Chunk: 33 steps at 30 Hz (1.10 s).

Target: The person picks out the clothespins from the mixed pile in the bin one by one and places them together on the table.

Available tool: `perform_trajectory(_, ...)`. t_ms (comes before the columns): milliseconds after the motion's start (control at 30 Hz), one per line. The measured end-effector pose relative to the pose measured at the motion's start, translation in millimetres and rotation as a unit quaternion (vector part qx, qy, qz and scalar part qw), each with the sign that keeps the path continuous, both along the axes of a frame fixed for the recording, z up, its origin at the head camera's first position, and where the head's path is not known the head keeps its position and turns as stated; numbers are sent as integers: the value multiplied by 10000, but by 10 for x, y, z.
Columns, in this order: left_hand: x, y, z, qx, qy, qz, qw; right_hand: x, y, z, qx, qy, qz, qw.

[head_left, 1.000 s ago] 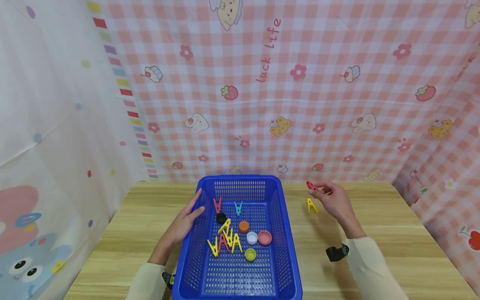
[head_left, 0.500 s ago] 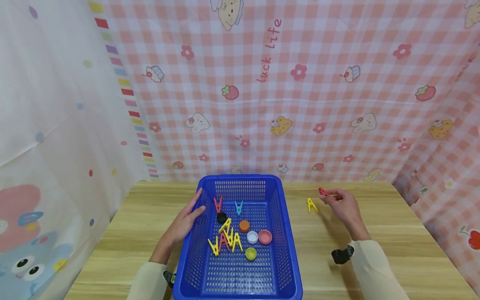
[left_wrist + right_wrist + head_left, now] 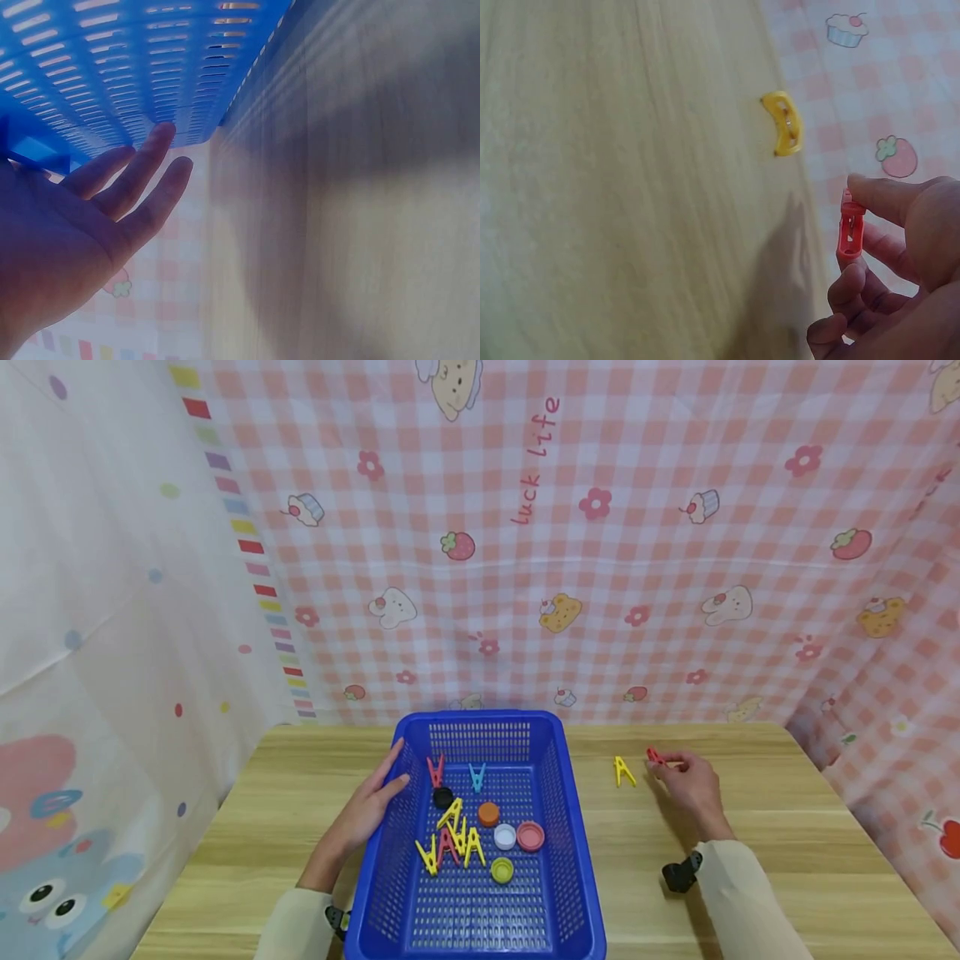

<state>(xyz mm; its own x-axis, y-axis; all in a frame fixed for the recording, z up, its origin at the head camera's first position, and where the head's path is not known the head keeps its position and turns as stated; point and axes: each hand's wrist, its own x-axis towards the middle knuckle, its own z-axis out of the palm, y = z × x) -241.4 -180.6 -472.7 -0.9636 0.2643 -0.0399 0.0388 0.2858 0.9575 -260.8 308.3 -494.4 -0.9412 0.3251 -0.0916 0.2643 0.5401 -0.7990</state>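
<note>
My right hand [image 3: 693,785] pinches a red clothespin [image 3: 655,756] between thumb and fingertips, over the back right of the table; the right wrist view shows the clothespin [image 3: 850,234] from its end. Just left of it stands a yellow clothespin [image 3: 622,771] on the wood. My left hand [image 3: 367,806] rests on the left rim of a blue plastic basket [image 3: 581,860], thumb over the edge. In the left wrist view several fingers [image 3: 146,169] stretch loosely beside the slotted outer wall. Inside lie yellow clothespins [image 3: 472,846], red ones [image 3: 436,771] and a blue one [image 3: 477,777].
Bottle caps also lie in the basket: black [image 3: 442,797], orange [image 3: 488,814], white [image 3: 505,836], pink [image 3: 530,836] and yellow [image 3: 502,870]. The wooden table [image 3: 780,827] ends at a checked cloth [image 3: 600,652] behind; a white patterned cloth [image 3: 150,627] hangs at the left.
My right hand has moved right and then slightly down with the red clothespin, from behind the yellow clothespin to its right side. My left hand has stayed on the basket.
</note>
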Motion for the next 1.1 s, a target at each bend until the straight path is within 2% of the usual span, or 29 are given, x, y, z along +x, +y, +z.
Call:
perform_trajectory(467,4,-4,-23,52,-29,-27,10000,-41,-85,-147,-16,-95,-300,9995)
perform_trajectory(733,4,-11,13,-4,-19,23,10000,-61,-162,-123,-29,-183,-496,9986)
perform_trajectory(933,7,-8,14,30,-49,-13,10000,-57,-206,-116,197,-420,-606,9971)
perform_trajectory(1100,0,1,15,63,-53,-41,10000,-55,-195,-123,330,-434,-570,9969)
